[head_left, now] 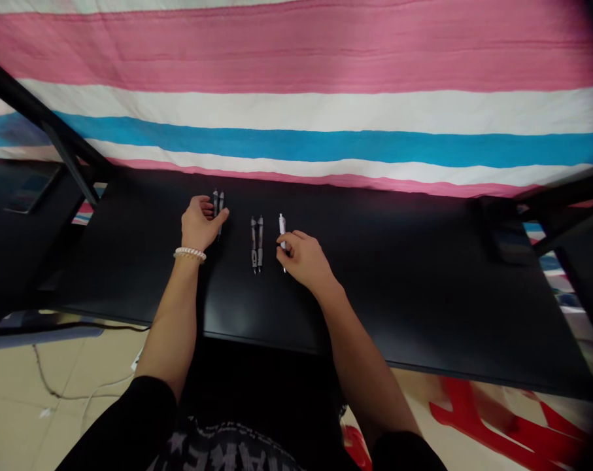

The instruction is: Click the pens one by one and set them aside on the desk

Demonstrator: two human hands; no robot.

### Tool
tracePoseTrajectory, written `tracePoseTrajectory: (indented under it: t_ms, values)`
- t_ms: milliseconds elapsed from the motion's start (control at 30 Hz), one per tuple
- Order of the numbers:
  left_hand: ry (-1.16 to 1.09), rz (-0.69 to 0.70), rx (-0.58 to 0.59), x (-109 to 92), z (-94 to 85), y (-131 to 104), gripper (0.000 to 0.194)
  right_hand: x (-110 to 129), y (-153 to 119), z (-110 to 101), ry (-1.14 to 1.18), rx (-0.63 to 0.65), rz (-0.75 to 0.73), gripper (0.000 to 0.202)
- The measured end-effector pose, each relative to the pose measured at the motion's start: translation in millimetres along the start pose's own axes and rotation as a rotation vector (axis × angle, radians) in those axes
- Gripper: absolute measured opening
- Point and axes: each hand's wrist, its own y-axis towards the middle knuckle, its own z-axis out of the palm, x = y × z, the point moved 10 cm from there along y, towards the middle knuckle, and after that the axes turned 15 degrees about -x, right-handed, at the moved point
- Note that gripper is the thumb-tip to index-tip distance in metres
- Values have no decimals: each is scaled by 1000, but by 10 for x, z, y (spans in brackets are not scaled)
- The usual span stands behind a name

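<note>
Two dark pens (pixel 221 204) lie side by side at the left of the black table (pixel 399 275). Around their middle is my left hand (pixel 201 221), fingers curled on one side and thumb on the other. Two more dark pens (pixel 257 243) lie parallel between my hands, touched by neither. At the right, my right hand (pixel 303 256) pinches a white pen (pixel 282 224) between thumb and fingers; its top end points away from me and its lower end shows below my fingers.
A striped cloth (pixel 316 111) hangs along the table's back edge. Black metal legs (pixel 70 160) stand at the left, and a dark flat object (pixel 507 232) lies at the right. Cables (pixel 97 392) run over the floor; a red plastic stool (pixel 492 425) is below right.
</note>
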Motion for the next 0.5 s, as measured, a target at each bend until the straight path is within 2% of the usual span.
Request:
tracePoseTrajectory:
  t_ms: [67,267,500]
  values:
    - [-16,10,23,5,32,-13,50,-18,5,-10,11,-18,9,16]
    - [39,96,9,-20,58,-32,40,-25,25,-80,85,-111,28,13]
    - [150,153,1,-76,38,-57,35,-117,18,-196,316,-302,180,11]
